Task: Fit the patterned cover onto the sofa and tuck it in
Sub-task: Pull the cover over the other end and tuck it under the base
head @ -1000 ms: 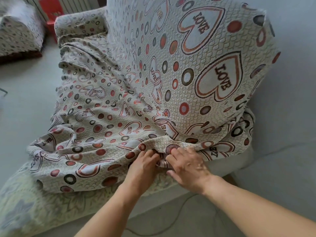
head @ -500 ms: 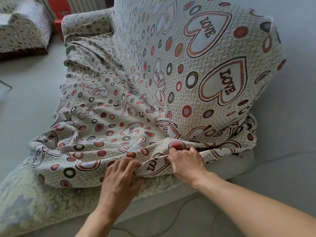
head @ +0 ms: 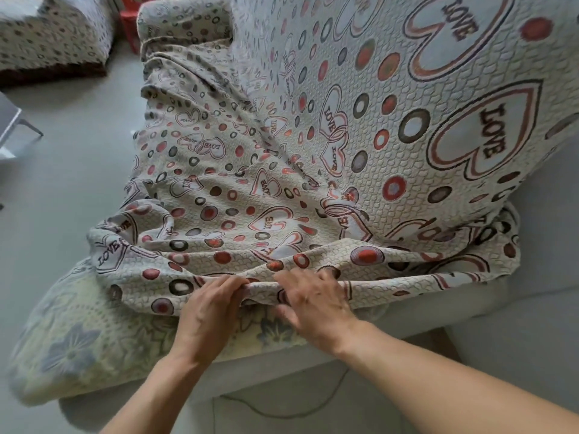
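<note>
Two bare hands meet at the front edge of the cover (head: 282, 189). The cover is pale cloth with red dots, dark rings and hearts that say LOVE. It lies over the sofa (head: 438, 311), going up the tall back and down across the seat.

The left hand (head: 208, 311) has its fingers curled over a thick fold of the cover's front edge and grips it. The right hand (head: 313, 303) is just beside it, on the same fold. Its fingers are bent over the top of the fold and its thumb sticks out under the edge, so it pinches the cloth too. Between the two hands the edge is bunched into a small roll.

Above the hands the cover is wrinkled, with long folds running across the seat. Higher up, on the sofa back, it lies smooth. To the left of the left hand the cover's corner hangs loose and crumpled.

Right under both hands there is a second cloth (head: 78, 336), pale yellow with grey flowers. It sticks out below the cover's edge and spreads far to the left.

Below the wrists a thin cable (head: 282, 411) lies on the grey floor (head: 62, 170). Far above the left hand, another seat (head: 53, 42) with the same dotted cloth stands apart.
</note>
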The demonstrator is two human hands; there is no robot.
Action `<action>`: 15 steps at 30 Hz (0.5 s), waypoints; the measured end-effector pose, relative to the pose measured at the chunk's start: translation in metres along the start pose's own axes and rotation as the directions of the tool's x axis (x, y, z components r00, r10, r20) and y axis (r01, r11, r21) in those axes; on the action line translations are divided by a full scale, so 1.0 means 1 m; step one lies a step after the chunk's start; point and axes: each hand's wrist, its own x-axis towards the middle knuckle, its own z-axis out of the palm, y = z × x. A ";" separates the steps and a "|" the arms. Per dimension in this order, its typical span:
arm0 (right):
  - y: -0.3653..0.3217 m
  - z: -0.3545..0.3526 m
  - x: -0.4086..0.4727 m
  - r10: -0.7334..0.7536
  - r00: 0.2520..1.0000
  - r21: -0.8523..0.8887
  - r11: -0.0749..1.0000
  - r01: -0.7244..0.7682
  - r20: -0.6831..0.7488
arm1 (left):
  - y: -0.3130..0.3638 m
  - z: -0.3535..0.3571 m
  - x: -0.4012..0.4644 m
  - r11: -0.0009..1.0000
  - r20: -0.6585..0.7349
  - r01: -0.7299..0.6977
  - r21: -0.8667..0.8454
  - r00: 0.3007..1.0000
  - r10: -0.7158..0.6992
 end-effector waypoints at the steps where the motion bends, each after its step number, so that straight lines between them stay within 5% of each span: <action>1: -0.006 -0.004 0.006 0.011 1.000 0.037 0.999 -0.010 -0.025 | -0.002 -0.002 0.004 1.000 0.033 -0.021 -0.023 0.999 0.022; 6: -0.014 -0.014 0.050 0.321 0.947 0.085 0.944 -0.320 0.000 | -0.038 -0.029 0.006 0.985 0.110 -0.137 0.103 0.986 0.126; 10: -0.016 -0.015 0.081 0.598 0.801 0.102 0.797 -0.596 0.005 | -0.097 -0.063 0.016 0.948 -0.047 -0.027 0.318 0.998 0.044; 13: -0.021 -0.008 0.097 0.642 0.767 0.046 0.766 -0.641 -0.012 | -0.136 -0.081 0.028 0.922 -0.018 0.083 0.377 0.996 -0.082; 15: -0.028 0.003 0.102 0.543 0.832 -0.078 0.830 -0.553 -0.117 | -0.142 -0.088 0.034 0.925 -0.001 0.166 0.343 0.984 -0.177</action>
